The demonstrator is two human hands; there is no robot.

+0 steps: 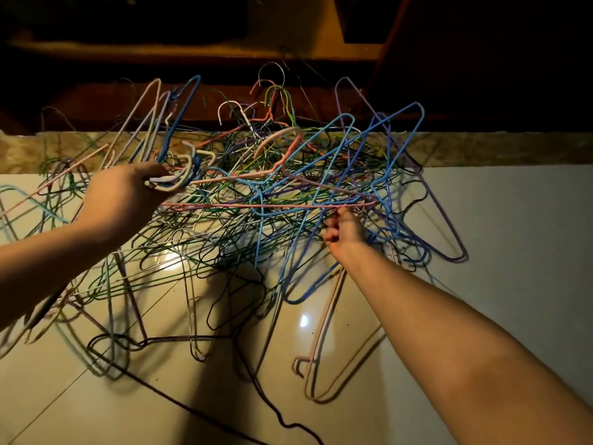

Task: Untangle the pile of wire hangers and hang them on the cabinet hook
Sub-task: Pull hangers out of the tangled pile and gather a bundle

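Above hanger pile [256, 194], both hands gripping wires

Glossy cream floor tiles [513, 220] meet dark wooden furniture [481, 91] under dim warm light.

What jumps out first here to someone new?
The big tangle of coloured wire hangers heaped mid-frame on the glossy tiled floor. The left hand holds a bunch of hanger hooks at the pile's left; the right hand grips a pink hanger at its centre-right.
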